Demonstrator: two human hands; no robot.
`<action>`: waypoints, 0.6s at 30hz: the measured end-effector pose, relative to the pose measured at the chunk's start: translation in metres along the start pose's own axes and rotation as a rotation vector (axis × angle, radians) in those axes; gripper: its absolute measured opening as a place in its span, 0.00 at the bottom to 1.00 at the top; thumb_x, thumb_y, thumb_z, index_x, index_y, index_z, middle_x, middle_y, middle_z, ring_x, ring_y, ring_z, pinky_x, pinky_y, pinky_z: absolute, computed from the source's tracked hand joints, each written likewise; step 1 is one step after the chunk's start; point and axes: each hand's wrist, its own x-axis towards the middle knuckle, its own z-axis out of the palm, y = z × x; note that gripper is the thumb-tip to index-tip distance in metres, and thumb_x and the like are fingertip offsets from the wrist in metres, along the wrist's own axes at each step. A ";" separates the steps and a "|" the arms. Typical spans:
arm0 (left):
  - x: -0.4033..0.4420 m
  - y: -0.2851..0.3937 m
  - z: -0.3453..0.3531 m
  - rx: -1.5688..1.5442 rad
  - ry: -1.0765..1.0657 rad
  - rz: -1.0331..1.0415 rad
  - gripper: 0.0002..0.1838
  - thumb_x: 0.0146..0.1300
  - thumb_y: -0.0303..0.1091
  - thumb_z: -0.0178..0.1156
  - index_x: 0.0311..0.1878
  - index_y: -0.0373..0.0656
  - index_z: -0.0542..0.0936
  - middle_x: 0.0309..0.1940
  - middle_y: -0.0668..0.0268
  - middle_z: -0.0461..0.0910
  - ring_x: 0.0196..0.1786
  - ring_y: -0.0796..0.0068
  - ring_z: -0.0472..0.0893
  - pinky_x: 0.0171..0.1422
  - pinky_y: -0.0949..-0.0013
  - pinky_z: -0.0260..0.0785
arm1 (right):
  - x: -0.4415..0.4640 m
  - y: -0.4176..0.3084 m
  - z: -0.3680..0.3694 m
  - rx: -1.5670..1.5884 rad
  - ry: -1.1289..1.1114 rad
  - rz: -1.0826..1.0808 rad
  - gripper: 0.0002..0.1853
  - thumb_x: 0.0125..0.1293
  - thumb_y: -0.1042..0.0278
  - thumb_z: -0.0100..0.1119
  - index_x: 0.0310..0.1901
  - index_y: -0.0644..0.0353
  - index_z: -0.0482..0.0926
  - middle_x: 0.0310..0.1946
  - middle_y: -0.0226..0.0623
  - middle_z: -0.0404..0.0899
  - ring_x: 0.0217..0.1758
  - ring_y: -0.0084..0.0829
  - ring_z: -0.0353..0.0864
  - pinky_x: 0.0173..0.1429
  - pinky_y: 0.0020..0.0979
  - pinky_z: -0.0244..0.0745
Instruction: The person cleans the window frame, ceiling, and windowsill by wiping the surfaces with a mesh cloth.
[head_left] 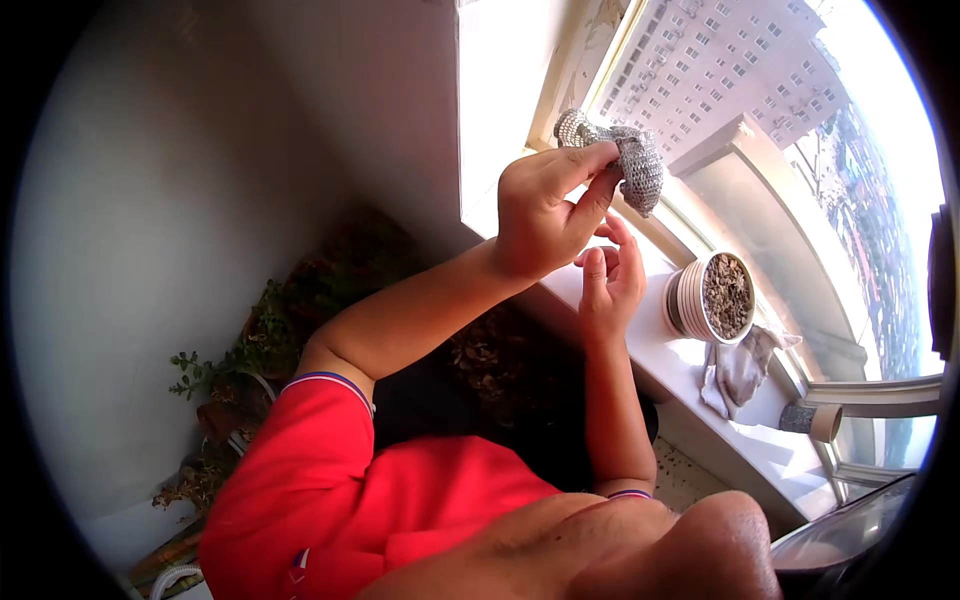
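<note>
- Pinching the grey mesh bundle at upper centre — left hand, the nearer one.
- Bundle's long axis: slanting upper left to lower right.
- Right hand just below — loosely curled, seemingly empty.

Right of my left hand I have a bright window — a building outside (many-paned) — and leftward, a shadowed wall.
</note>
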 end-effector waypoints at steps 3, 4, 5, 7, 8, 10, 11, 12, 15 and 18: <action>-0.012 -0.005 -0.006 -0.116 0.009 -0.132 0.13 0.67 0.24 0.69 0.52 0.30 0.86 0.34 0.54 0.90 0.34 0.71 0.89 0.42 0.68 0.79 | 0.017 -0.044 -0.001 0.147 0.089 -0.054 0.43 0.77 0.39 0.56 0.74 0.75 0.63 0.60 0.51 0.77 0.42 0.32 0.87 0.39 0.27 0.77; -0.012 -0.002 -0.010 -0.164 -0.058 -0.229 0.12 0.68 0.25 0.68 0.52 0.30 0.86 0.34 0.54 0.90 0.35 0.70 0.89 0.42 0.68 0.79 | 0.027 -0.063 0.004 0.173 0.103 -0.085 0.42 0.76 0.39 0.59 0.73 0.74 0.65 0.57 0.50 0.79 0.43 0.31 0.87 0.41 0.26 0.78; -0.010 0.002 -0.016 -0.213 -0.126 -0.316 0.12 0.68 0.26 0.67 0.51 0.30 0.86 0.35 0.53 0.90 0.35 0.69 0.89 0.43 0.69 0.79 | 0.036 -0.069 0.007 0.153 0.045 -0.115 0.39 0.76 0.43 0.61 0.71 0.73 0.67 0.56 0.49 0.80 0.44 0.30 0.86 0.42 0.26 0.79; -0.011 0.000 -0.023 -0.253 -0.177 -0.383 0.12 0.71 0.29 0.65 0.50 0.29 0.87 0.36 0.52 0.90 0.37 0.66 0.90 0.44 0.69 0.79 | 0.047 -0.067 0.014 -0.068 0.050 -0.105 0.26 0.74 0.60 0.67 0.64 0.70 0.76 0.51 0.45 0.83 0.45 0.23 0.84 0.43 0.25 0.81; -0.012 -0.006 -0.025 -0.286 -0.172 -0.314 0.15 0.71 0.26 0.62 0.57 0.29 0.84 0.37 0.52 0.90 0.40 0.65 0.90 0.46 0.70 0.80 | 0.053 -0.064 0.024 -0.040 0.147 -0.076 0.17 0.73 0.70 0.67 0.58 0.70 0.80 0.47 0.41 0.84 0.43 0.20 0.84 0.42 0.23 0.81; -0.012 -0.002 -0.038 -0.405 -0.138 -0.342 0.22 0.71 0.23 0.58 0.66 0.28 0.77 0.38 0.51 0.90 0.42 0.64 0.91 0.49 0.69 0.80 | 0.065 -0.077 0.029 -0.014 0.169 -0.025 0.12 0.73 0.73 0.66 0.54 0.70 0.81 0.41 0.37 0.86 0.38 0.19 0.84 0.40 0.21 0.80; -0.013 -0.008 -0.047 -0.290 -0.072 -0.128 0.26 0.67 0.23 0.62 0.69 0.32 0.75 0.36 0.55 0.90 0.33 0.64 0.90 0.40 0.67 0.80 | 0.080 -0.086 0.031 0.043 0.218 -0.058 0.09 0.74 0.74 0.65 0.50 0.69 0.82 0.36 0.35 0.86 0.34 0.19 0.83 0.38 0.21 0.80; -0.008 -0.009 -0.058 -0.231 0.025 0.016 0.23 0.66 0.21 0.60 0.65 0.34 0.78 0.36 0.57 0.90 0.35 0.64 0.90 0.41 0.66 0.80 | 0.098 -0.094 0.028 -0.015 0.222 -0.096 0.09 0.73 0.74 0.66 0.50 0.69 0.82 0.33 0.33 0.85 0.31 0.18 0.82 0.35 0.21 0.78; -0.004 -0.024 -0.091 -0.145 0.372 0.178 0.19 0.65 0.17 0.53 0.58 0.30 0.79 0.45 0.49 0.88 0.48 0.55 0.89 0.54 0.60 0.83 | 0.163 -0.119 0.029 -0.106 0.204 -0.295 0.10 0.71 0.70 0.69 0.45 0.67 0.80 0.27 0.33 0.84 0.24 0.19 0.81 0.29 0.21 0.74; 0.006 -0.056 -0.103 -0.028 0.560 0.199 0.24 0.63 0.21 0.53 0.63 0.29 0.77 0.64 0.41 0.78 0.68 0.47 0.78 0.73 0.52 0.71 | 0.224 -0.132 0.035 -0.288 0.204 -0.372 0.16 0.67 0.61 0.73 0.41 0.65 0.80 0.22 0.33 0.82 0.18 0.19 0.78 0.28 0.25 0.75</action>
